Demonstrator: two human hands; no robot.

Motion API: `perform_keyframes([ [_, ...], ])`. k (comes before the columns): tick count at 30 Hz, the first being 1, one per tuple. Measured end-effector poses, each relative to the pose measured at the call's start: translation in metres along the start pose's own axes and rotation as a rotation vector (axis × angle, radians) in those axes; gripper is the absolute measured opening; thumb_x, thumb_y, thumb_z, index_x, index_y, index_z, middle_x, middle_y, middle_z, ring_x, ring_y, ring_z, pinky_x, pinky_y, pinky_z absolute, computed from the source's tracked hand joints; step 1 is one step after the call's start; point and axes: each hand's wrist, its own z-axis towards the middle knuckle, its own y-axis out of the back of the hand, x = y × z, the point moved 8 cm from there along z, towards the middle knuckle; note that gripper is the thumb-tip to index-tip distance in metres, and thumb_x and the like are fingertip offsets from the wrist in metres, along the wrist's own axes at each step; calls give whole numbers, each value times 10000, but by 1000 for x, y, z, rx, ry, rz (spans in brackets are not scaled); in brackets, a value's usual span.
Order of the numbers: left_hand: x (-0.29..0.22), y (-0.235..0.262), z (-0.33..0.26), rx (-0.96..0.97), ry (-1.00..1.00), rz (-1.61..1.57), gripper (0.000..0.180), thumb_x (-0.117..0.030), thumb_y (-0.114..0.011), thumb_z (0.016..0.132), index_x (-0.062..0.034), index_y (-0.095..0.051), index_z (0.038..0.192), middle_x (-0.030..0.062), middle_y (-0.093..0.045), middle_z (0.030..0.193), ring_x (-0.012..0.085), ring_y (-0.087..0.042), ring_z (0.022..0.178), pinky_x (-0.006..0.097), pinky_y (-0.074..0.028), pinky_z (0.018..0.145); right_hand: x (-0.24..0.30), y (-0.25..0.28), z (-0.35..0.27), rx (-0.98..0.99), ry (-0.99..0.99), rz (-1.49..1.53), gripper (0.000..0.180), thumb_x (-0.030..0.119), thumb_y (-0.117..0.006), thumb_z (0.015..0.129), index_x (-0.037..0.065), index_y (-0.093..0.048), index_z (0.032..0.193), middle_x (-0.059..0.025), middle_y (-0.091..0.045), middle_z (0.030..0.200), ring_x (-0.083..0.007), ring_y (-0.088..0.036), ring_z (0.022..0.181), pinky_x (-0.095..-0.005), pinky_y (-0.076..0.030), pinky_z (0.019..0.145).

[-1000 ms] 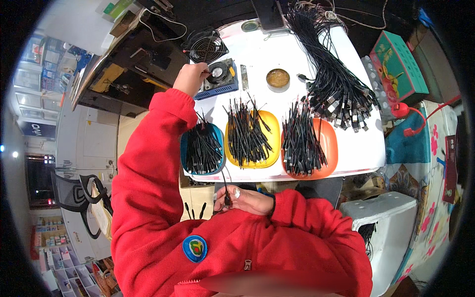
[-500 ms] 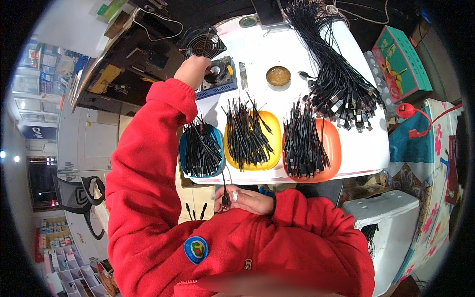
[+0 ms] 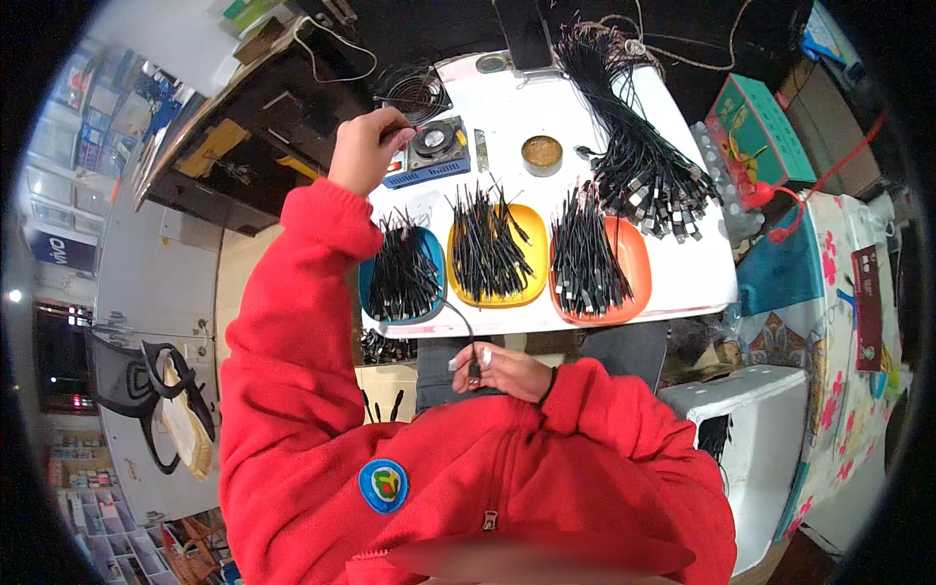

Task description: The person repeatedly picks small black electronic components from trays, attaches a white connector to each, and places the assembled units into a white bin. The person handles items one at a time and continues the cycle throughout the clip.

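Observation:
My left hand reaches far over the white table, arm in a red sleeve. Its fingers are pinched together just left of a blue device with a round pot; I cannot make out anything between them. My right hand rests low by my lap, below the table's near edge. It grips the plug end of a short black cable, which curves up toward the blue tray. That tray, a yellow tray and an orange tray stand in a row, each heaped with short black cables.
A large bundle of black cables fans across the table's far right. A round brass tin sits behind the yellow tray and a wire fan guard behind the blue device. A green box and a white bin stand to the right.
My left hand has lifted off the blue device and shifted a little left, its fingers now pinched. My right hand and its cable have stayed in place.

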Motion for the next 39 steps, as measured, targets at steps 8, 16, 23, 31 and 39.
perform_keyframes([
  [8,-124,43,-152,-77,184,-1130,125,-15,-595,876,38,-592,990,71,-639,747,51,-497,568,166,-365,515,74,-64,-68,-544,444,-1342,608,285,-572,902,-25,-306,1351,-216,-514,1203,-333,-496,1155,-399,-369,1000],
  [16,-255,-25,-210,180,-19,-1483,316,-54,-617,881,19,-526,1174,132,-621,1042,145,-578,889,260,-470,786,85,-165,-148,-761,496,-1254,248,219,-450,944,37,-470,1112,-188,-576,875,-400,-592,834,-422,-473,726],
  [23,-229,-33,-204,306,-63,-1215,419,-89,-546,910,13,-437,1302,134,-523,1281,210,-498,1191,307,-434,925,126,-286,-408,-1243,1156,-1414,347,310,-399,995,0,-478,1128,-53,-517,784,-117,-485,690,-252,-394,610],
  [31,-129,-57,-216,333,219,-1000,301,-104,-569,894,1,-551,1175,68,-611,1116,126,-565,971,234,-438,759,81,-146,-514,-1653,-54,-1503,201,192,-403,972,10,-435,892,-120,-554,645,-251,-563,589,-368,-448,570],
  [39,-33,-39,-230,63,228,-497,161,-38,-598,856,-1,-637,1008,59,-654,846,85,-562,722,240,-458,674,-9,59,-513,-1498,-1023,-1422,397,315,-488,844,-24,-598,1019,-272,-625,984,-433,-597,935,-490,-474,847],
])
